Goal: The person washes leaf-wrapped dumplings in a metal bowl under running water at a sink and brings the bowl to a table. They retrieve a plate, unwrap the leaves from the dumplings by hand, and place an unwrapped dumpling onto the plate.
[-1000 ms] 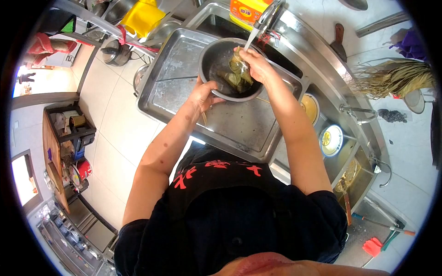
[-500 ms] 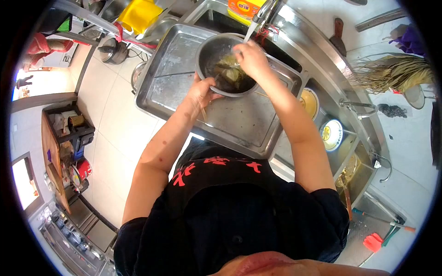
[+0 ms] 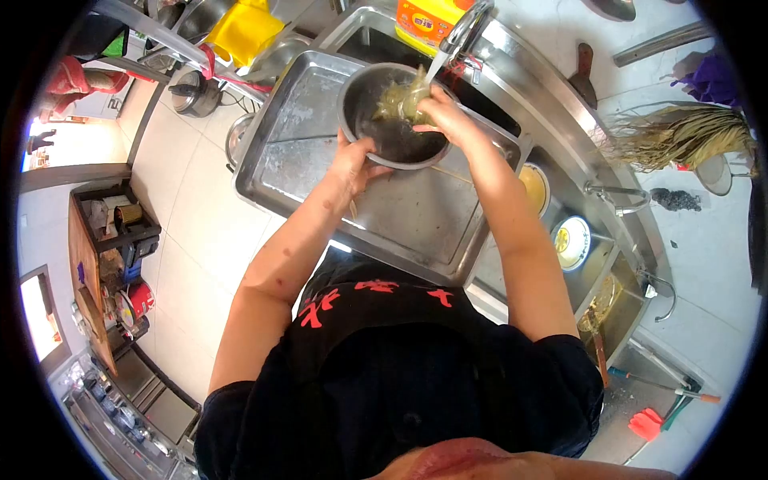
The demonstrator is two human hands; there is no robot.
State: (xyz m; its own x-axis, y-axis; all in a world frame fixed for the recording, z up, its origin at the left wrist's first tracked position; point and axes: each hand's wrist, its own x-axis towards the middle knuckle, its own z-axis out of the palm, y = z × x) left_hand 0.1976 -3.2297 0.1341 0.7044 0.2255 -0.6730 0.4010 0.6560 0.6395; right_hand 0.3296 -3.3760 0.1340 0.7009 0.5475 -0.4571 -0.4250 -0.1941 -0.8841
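Left hand (image 3: 353,164): grips near rim of metal bowl (image 3: 358,112) | Right hand (image 3: 446,117): fingers close around green leaf bundle (image 3: 411,102), blurred | Bundle: inside bowl's upper part, beside running water (image 3: 436,67) from tap (image 3: 462,34) | Bowl: over metal tray (image 3: 404,212)

Brightly lit; L window glare, fisheye edges warped.
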